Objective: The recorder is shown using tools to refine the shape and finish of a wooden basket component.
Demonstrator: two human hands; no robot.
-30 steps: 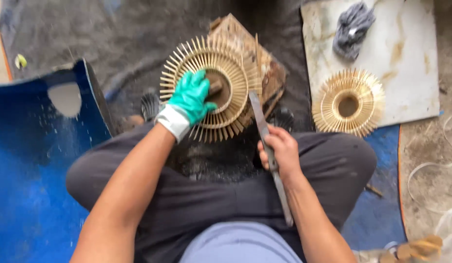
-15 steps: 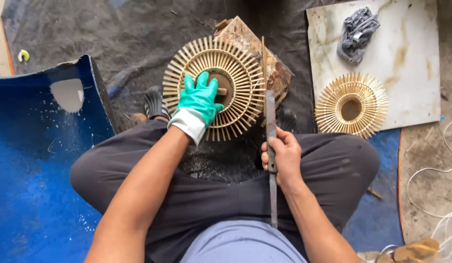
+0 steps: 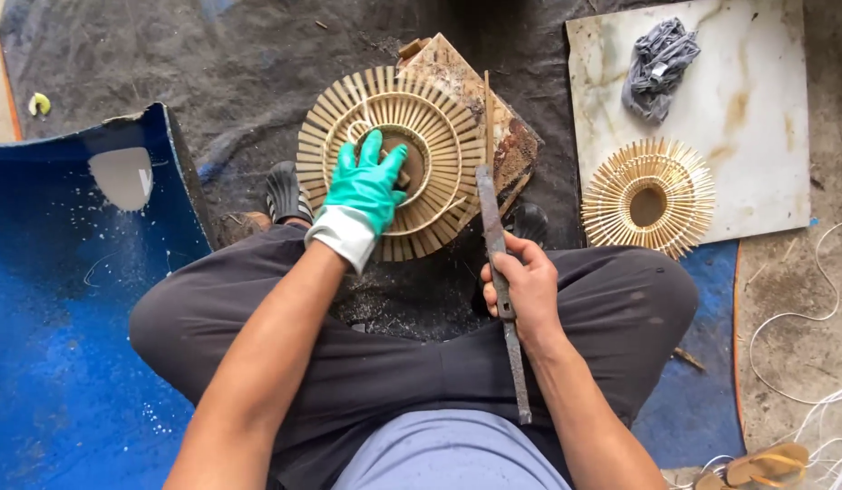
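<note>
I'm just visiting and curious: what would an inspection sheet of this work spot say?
Surface: dark ground sheet, wood block on it.
Job's things: round bamboo-stick frame lying on the block; long flat metal blade.
Clutter: second stick frame and grey rag on a pale slab; sandals.
Hands: left hand, green-gloved, pressing the frame's centre; right hand, bare, gripping the blade.
Cables: white cord at right.
Surroundings: cut blue drum at left.
</note>
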